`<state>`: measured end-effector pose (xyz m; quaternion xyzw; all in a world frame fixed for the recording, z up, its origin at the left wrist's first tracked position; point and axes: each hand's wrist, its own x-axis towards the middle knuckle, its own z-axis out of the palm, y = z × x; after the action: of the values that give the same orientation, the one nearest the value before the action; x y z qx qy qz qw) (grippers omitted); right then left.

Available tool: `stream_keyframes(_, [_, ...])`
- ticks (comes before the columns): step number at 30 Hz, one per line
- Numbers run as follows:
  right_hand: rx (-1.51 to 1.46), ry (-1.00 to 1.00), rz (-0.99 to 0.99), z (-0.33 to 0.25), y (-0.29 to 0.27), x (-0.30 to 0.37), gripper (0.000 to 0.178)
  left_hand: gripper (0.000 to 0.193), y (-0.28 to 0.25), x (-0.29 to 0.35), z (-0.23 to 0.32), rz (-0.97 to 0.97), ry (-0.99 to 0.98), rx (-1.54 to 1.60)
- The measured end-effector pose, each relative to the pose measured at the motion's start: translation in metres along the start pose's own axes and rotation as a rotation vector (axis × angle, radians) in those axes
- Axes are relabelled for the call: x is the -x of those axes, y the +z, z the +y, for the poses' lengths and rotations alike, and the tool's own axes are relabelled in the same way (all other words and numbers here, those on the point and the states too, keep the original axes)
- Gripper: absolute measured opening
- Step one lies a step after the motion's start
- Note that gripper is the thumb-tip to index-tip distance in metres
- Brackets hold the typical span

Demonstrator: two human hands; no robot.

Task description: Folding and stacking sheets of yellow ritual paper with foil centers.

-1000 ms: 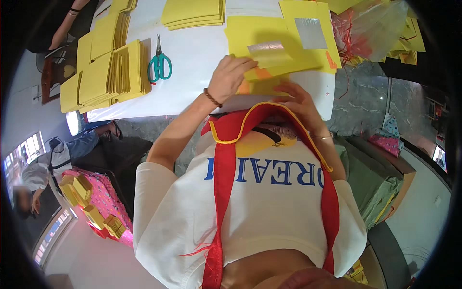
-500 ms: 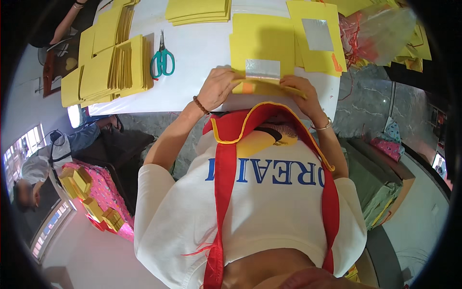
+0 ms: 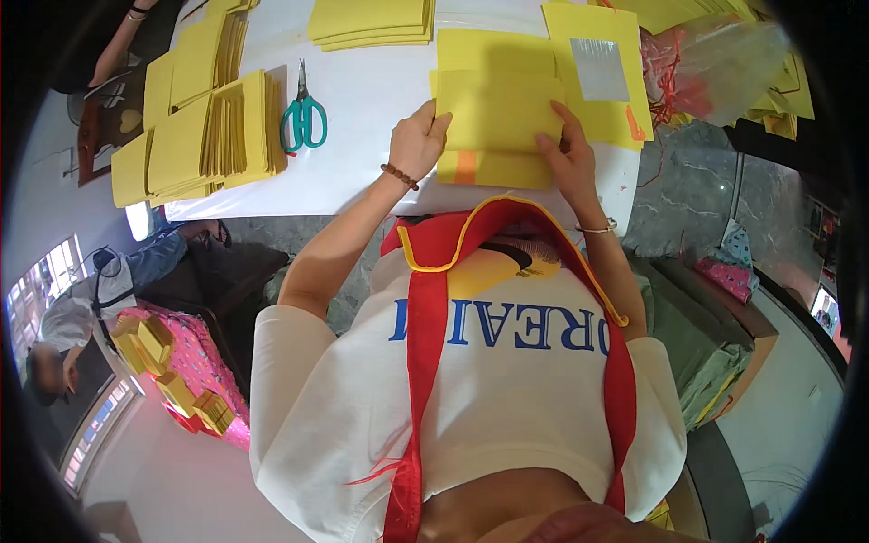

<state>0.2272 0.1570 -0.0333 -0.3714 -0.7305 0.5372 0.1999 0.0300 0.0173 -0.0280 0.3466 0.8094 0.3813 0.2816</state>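
Note:
In front of me at the table's near edge lies a sheet of yellow paper (image 3: 498,113), its near part turned up and over so no silver patch shows on it. My left hand (image 3: 420,143) pinches its left edge between thumb and fingers. At the right edge, my right hand (image 3: 569,156) grips it, thumb on top. A strip with an orange mark (image 3: 465,168) shows below the fold. Beneath and beyond lies more yellow paper (image 3: 493,45). To the right is a yellow sheet with a silver foil patch (image 3: 599,69).
Green-handled scissors (image 3: 303,118) lie left of my hands. Stacks of folded yellow paper (image 3: 186,136) stand at the table's left, another stack (image 3: 371,20) at the far side. A clear plastic bag with red strings (image 3: 715,68) sits far right. Another person's arm (image 3: 116,45) shows at upper left.
The near part of the yellow paper has been folded away from me, covering the silver patch. Both hands have moved slightly with it, keeping hold of the edges.

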Motion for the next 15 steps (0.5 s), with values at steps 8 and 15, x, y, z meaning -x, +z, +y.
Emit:
stream_keyframes(8, [0.105,0.108,0.085,0.001,0.01,-0.012,0.034,0.023,0.005,-0.015,-0.02,-0.029,-0.091,0.147])
stream_keyframes(15, [0.12,0.118,0.095,0.003,0.013,-0.017,0.034,0.021,0.011,-0.02,-0.031,-0.005,-0.119,0.324])
